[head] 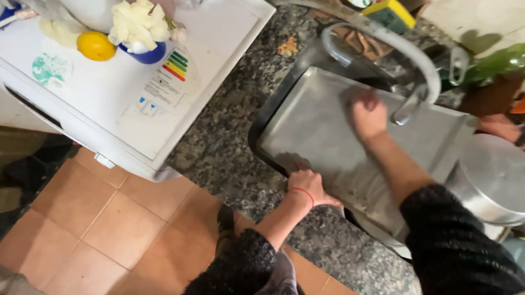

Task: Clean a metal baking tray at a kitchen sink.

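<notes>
Fingers of left hand (pixel 310 188) grip the empty metal tray's (pixel 313 126) rim; right hand (pixel 368 116) presses flat inside.

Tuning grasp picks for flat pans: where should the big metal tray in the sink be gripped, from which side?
Probably the raised rim on the long near edge, from the counter side. The metal tray lies tilted across the sink, its flat face giving no purchase. The left hand grips that edge; the right hand lies on the face under the tap.

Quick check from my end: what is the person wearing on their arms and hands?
Both hands are bare, no gloves. The left hand has a thin red string bracelet at the wrist. Both forearms show below pushed-up dark, fuzzy knit sleeves. The right hand shows no jewellery.
</notes>
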